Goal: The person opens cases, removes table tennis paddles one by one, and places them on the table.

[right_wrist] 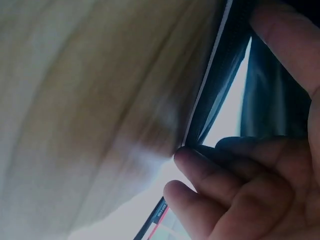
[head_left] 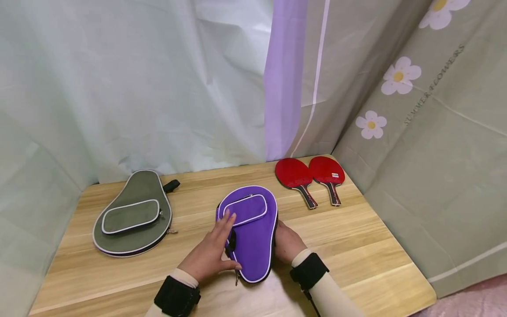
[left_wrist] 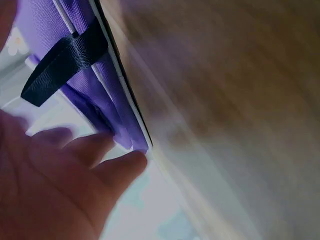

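A purple paddle case (head_left: 253, 233) with white piping lies in the middle of the wooden table (head_left: 356, 246). My left hand (head_left: 218, 246) rests flat on the case's left side, fingers straight, thumb near the zip pull at its narrow end. In the left wrist view the left hand (left_wrist: 65, 190) touches the purple case's (left_wrist: 100, 105) edge beside a black strap (left_wrist: 62, 62). My right hand (head_left: 287, 242) is at the case's right edge. In the right wrist view the right hand (right_wrist: 240, 195) grips the dark zip edge (right_wrist: 220, 75), fingers curled under it and thumb on top.
An olive-green paddle case (head_left: 132, 215) lies at the left of the table. Two red paddles (head_left: 295, 176) (head_left: 328, 172) lie side by side at the far right corner. Hanging cloth (head_left: 158, 88) closes in the back and right sides.
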